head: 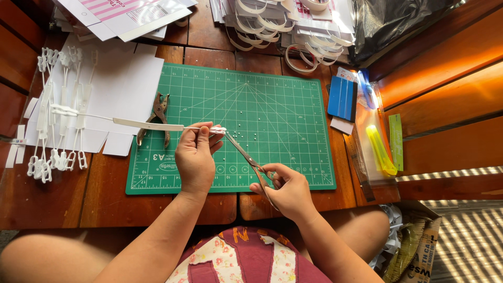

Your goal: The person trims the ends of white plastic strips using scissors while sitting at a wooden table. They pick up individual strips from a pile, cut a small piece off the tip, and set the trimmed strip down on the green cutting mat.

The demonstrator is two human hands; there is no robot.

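My left hand (195, 157) pinches a long white plastic strip (141, 124) near its right end, holding it level over the green cutting mat (272, 94). The strip reaches left across the mat's edge to the white paper. My right hand (285, 189) grips the handles of metal scissors (246, 157), whose blades point up and left and meet the strip's end beside my left fingertips. Small white specks lie scattered on the mat.
Metal punch pliers (159, 116) lie on the mat's left edge. White sheets (131, 84) and several white plastic hangers (57, 120) lie left. Stacks of white strips (277, 23) sit at the back. A blue scraper (343, 98), yellow utility knife (381, 152) and green ruler (396, 141) lie right.
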